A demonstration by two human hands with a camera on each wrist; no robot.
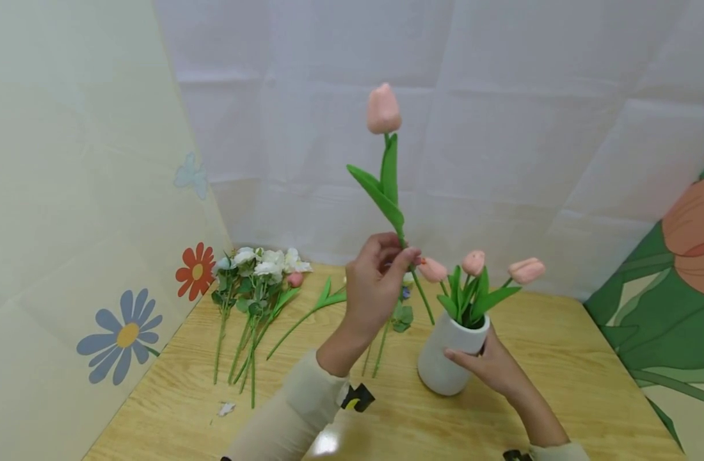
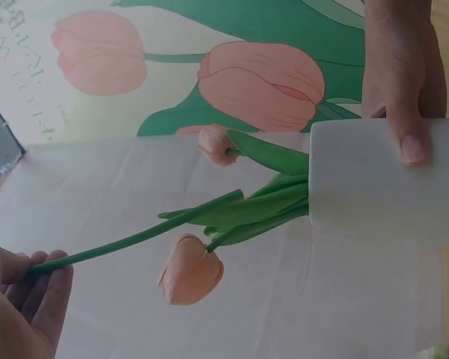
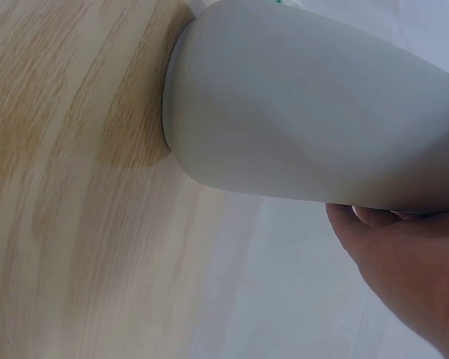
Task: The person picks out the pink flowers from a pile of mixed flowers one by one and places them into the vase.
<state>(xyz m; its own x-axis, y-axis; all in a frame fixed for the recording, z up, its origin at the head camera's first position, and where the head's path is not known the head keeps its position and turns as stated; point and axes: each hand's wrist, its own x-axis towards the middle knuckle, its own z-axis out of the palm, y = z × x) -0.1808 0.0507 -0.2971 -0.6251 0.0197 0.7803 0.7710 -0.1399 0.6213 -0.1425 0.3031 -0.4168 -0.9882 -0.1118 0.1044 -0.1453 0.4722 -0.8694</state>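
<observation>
My left hand (image 1: 375,282) pinches the green stem of a pink tulip (image 1: 383,110) between thumb and fingers. The bloom points up, and the stem's lower end (image 2: 232,196) hangs beside the mouth of a white vase (image 1: 441,358), overlapping the leaves there in the left wrist view. Several pink tulips (image 1: 526,271) with green leaves stand in the vase. My right hand (image 1: 493,365) grips the vase near its rim, thumb on the front and fingers behind. In the right wrist view the vase (image 3: 299,112) shows its base at the wooden table.
On the left of the table (image 1: 168,410) lie white flowers (image 1: 268,266) with long stems and a pink bud (image 1: 295,279). A loose green stem with leaves (image 1: 306,314) and a leafy sprig (image 1: 402,317) lie nearer the middle. A white scrap (image 1: 226,408) lies at the front left.
</observation>
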